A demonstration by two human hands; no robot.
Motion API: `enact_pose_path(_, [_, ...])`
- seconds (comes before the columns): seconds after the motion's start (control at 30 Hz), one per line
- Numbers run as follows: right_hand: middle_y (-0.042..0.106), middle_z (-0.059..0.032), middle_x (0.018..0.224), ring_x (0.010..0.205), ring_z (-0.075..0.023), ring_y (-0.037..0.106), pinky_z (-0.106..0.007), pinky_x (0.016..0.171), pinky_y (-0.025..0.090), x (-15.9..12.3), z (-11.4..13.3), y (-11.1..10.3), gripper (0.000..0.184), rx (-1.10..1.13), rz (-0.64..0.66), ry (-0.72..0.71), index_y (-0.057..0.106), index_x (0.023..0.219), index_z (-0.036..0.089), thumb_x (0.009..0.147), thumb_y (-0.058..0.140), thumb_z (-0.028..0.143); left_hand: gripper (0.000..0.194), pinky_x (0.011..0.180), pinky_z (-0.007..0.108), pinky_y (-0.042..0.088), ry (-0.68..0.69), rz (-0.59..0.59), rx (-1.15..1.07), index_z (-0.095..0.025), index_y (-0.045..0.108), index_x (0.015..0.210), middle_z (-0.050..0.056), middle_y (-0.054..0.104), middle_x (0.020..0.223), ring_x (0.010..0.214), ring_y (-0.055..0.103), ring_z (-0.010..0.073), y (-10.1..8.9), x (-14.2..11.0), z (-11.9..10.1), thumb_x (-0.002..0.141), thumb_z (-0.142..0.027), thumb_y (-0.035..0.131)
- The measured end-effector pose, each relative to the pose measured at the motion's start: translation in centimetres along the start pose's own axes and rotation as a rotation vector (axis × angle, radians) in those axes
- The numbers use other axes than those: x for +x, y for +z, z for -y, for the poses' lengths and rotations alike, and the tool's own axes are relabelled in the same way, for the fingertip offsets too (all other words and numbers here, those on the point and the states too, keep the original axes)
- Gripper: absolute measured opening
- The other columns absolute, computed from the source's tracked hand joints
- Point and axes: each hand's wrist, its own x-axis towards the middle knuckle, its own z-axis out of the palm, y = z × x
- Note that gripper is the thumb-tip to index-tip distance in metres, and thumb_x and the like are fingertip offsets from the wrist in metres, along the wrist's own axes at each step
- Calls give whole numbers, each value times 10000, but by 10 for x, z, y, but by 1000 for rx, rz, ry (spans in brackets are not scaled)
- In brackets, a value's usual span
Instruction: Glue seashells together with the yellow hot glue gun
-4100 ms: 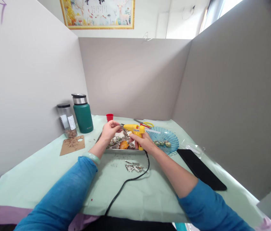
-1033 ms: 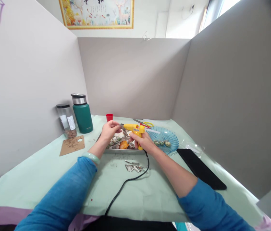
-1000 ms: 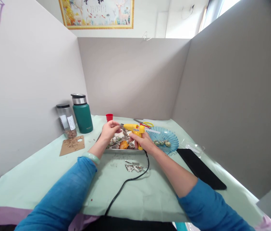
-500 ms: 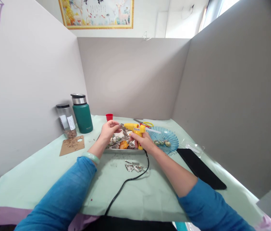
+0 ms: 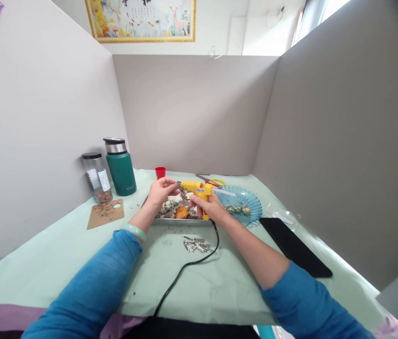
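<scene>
My right hand (image 5: 211,207) is wrapped round the handle of a yellow hot glue gun (image 5: 192,187), its nozzle pointing left and a clear glue stick (image 5: 225,192) out of its back. My left hand (image 5: 163,192) is pinched near the nozzle; what its fingertips hold, if anything, is too small to make out. Under both hands lies a metal tray (image 5: 181,222) of shells and stones, with an orange shell (image 5: 181,213) at its front. Several small silvery metal pieces (image 5: 197,245) lie before the tray. The gun's black cord (image 5: 181,273) curves toward me.
A blue glass plate (image 5: 253,200) with small shell-like pieces stands at right, near a black flat slab (image 5: 296,247). Scissors (image 5: 216,181) and a red cup (image 5: 160,172) are behind. At left stand a green bottle (image 5: 121,173), a jar (image 5: 96,176) and a brown board (image 5: 105,214).
Almost nothing differs. Both hands and the glue gun keep nearly the same place, with only a very slight shift of the view.
</scene>
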Motion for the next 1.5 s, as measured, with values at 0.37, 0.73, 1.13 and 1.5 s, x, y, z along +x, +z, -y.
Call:
enact_pose_path(0.37, [663, -19, 584, 394, -79, 486, -193, 427, 394, 0, 0, 1, 356, -5, -21, 5, 694, 803, 144, 834, 562, 472, 350, 634, 271, 543, 7, -49, -49, -135, 570, 788, 7, 666, 646, 548, 651, 128, 0, 1, -3, 557, -257, 804])
enact_pose_path(0.73, [691, -22, 643, 384, -68, 481, -196, 425, 382, -2, 4, 2, 334, -1, -5, 3, 693, 818, 147, 837, 567, 455, 313, 606, 261, 537, -16, -41, -43, -128, 574, 783, 20, 678, 624, 520, 644, 127, 1, 0, -4, 581, -228, 791])
enact_pose_path(1.13, [701, -35, 675, 383, -65, 482, -195, 418, 392, -2, 7, 2, 340, 3, -22, 14, 688, 773, 139, 830, 571, 454, 322, 591, 258, 532, -8, -41, -32, -130, 566, 787, 11, 665, 606, 515, 640, 127, 0, 0, -4, 584, -236, 792])
enact_pose_path(1.5, [679, -23, 619, 401, -79, 499, -188, 425, 404, 0, 0, 1, 358, -24, -8, 4, 692, 859, 146, 837, 558, 477, 283, 599, 260, 527, -7, -48, -2, -129, 572, 786, 19, 665, 608, 516, 636, 127, 2, -2, -7, 602, -215, 769])
